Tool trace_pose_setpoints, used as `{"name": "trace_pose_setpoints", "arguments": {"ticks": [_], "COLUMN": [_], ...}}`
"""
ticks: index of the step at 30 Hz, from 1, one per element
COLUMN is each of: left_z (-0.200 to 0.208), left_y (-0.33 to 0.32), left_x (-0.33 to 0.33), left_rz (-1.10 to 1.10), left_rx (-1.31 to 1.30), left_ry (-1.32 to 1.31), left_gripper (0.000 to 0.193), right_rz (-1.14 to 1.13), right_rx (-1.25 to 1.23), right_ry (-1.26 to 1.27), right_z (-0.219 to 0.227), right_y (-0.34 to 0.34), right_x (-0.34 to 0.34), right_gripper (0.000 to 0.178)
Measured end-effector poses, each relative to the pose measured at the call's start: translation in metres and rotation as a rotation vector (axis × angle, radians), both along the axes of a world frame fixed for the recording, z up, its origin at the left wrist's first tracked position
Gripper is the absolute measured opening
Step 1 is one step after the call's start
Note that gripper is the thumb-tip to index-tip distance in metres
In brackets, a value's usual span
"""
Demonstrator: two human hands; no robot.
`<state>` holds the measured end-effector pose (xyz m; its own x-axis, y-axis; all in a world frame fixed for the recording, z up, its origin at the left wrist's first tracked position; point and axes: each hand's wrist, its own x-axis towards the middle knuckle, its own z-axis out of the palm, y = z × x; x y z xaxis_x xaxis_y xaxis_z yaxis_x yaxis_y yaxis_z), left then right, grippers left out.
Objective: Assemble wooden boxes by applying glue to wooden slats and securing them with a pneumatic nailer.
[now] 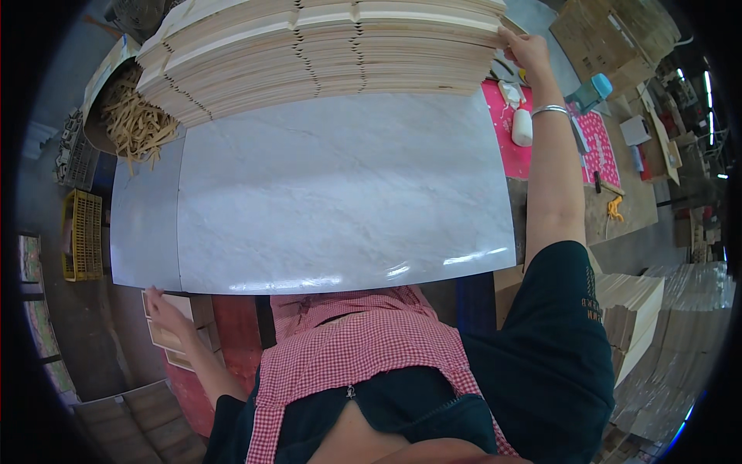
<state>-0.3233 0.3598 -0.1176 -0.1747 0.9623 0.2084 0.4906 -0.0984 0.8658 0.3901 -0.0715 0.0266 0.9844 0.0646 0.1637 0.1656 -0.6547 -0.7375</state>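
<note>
Lying crosswise on the far side of the marbled tabletop point(340, 189), the stacked notched wooden slats point(332, 69) meet the right hand point(527, 52) at their right end, grip unclear; the left hand point(168, 315), farther, is empty.

Worn are a red-checked apron point(363, 340), dark green top point(533, 363), silver bangle point(549, 109).

The right hand point(527, 52) touches stacked wooden boards point(325, 66); the left hand point(168, 313) is near the tabletop point(340, 193).

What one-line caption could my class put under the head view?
Right hand at the right end of stacked pale wooden boards, left hand near the marbled tabletop.
</note>
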Motion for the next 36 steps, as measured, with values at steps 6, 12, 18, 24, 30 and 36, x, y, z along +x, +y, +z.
{"name": "trace_pose_setpoints", "arguments": {"ticks": [6,12,18,24,30,36], "left_z": [-0.023,0.061,0.134,0.103,0.008,-0.023], "left_y": [0.017,-0.014,-0.033,-0.033,-0.079,-0.089], "left_x": [0.098,0.295,0.413,0.402,0.348,0.311], "left_rz": [-0.450,-0.875,-0.862,-0.893,-0.698,-0.576], "left_rx": [-0.038,-0.746,-1.050,-0.928,-1.088,-1.196], "left_ry": [-0.221,-0.930,-1.137,-1.085,-1.067,-1.058], "left_gripper": [0.027,0.060,0.072,0.061,0.048,0.053], "right_rz": [-0.075,-0.171,-0.181,-0.124,-0.122,0.097], "right_rx": [0.307,0.436,0.388,0.410,0.200,-0.252], "right_ry": [0.095,0.141,0.082,0.071,0.355,-0.064], "right_z": [0.000,-0.013,-0.006,-0.046,-0.137,-0.151], "right_y": [-0.002,0.005,-0.003,-0.028,-0.080,-0.124], "right_x": [-0.009,-0.017,-0.082,-0.109,-0.120,-0.177], "right_gripper": [0.046,0.057,0.060,0.061,0.052,0.040]}}
